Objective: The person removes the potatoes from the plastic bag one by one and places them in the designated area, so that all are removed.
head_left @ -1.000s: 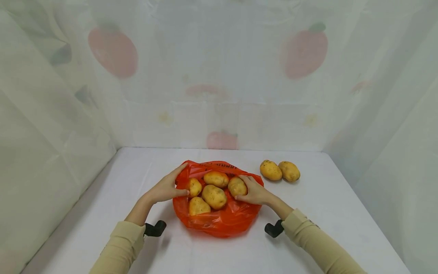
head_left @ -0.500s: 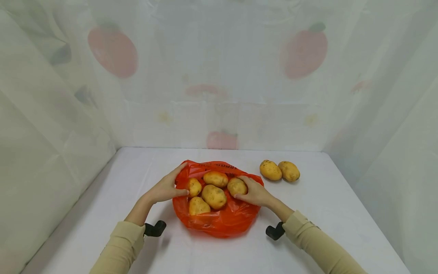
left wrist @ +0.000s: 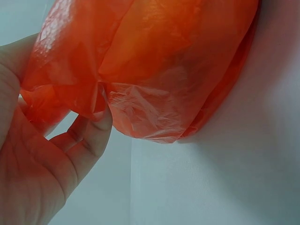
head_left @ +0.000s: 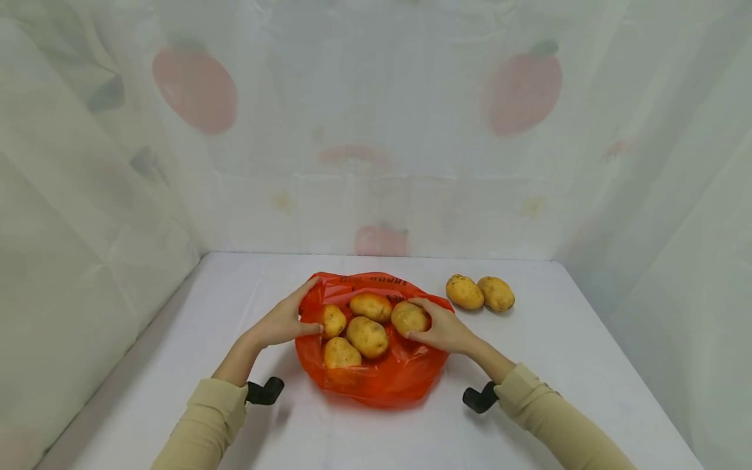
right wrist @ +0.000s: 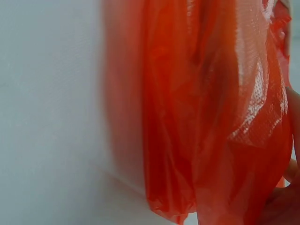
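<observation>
A red plastic bag (head_left: 376, 385) lies with its mouth spread wide, several potatoes showing inside. My left hand (head_left: 286, 321) holds the bag's left rim, the thumb over the inside edge. In the left wrist view, the fingers of the left hand (left wrist: 51, 154) curl against the red film. At the right side of the mouth, my right hand (head_left: 443, 328) grips a potato (head_left: 409, 318) between thumb and fingers. The right wrist view shows mostly bag film, with part of the right hand (right wrist: 286, 201) at its right edge. A potato (head_left: 367, 337) sits in the middle of the bag.
Two loose potatoes, a left one (head_left: 465, 292) and a right one (head_left: 496, 294), lie side by side on the white table (head_left: 558, 372), behind and right of the bag. A pale curtain with fruit prints (head_left: 382, 163) stands behind the table, with more sheeting at both sides.
My right hand and forearm have shifted slightly right, and the potato in its grip has moved a little right. The bag's rear rim has changed shape slightly; the left hand stays nearly still.
</observation>
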The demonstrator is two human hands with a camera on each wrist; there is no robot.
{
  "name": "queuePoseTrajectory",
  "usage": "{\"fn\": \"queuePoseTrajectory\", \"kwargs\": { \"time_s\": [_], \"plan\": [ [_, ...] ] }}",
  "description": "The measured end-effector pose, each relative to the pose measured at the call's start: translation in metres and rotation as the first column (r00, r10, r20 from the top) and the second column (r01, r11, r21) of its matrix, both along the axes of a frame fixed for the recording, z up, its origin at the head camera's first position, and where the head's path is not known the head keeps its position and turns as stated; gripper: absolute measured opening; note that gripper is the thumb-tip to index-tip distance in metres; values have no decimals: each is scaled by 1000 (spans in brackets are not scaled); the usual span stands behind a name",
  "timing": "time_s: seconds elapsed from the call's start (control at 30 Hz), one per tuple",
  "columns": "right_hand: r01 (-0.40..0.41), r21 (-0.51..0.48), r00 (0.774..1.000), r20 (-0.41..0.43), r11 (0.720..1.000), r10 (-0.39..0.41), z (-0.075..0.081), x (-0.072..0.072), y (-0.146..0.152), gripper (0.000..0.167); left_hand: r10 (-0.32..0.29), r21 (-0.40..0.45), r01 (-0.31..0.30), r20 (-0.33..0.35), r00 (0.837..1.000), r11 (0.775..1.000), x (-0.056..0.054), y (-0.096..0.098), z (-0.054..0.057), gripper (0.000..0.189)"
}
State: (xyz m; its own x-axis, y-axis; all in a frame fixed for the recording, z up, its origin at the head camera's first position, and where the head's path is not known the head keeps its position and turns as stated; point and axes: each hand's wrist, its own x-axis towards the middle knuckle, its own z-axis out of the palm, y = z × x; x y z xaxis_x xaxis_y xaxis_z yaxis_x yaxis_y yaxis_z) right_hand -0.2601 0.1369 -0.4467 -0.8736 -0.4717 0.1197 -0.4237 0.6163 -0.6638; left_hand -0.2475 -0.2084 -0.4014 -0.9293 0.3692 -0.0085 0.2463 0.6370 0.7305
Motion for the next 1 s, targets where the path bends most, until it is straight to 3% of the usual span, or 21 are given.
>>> {"fn": "queuePoseTrajectory", "kwargs": {
  "time_s": [0.43,1.0],
  "plan": [
    [-3,-86,992,125,996,14,19,5,8,72,12,10,-12,15,1000,1000,0,0,2,93],
    [19,-151,1000,3,988,-19,44,13,15,72,12,30,-12,18,1000,999,0,-1,3,94]
  ]
}}
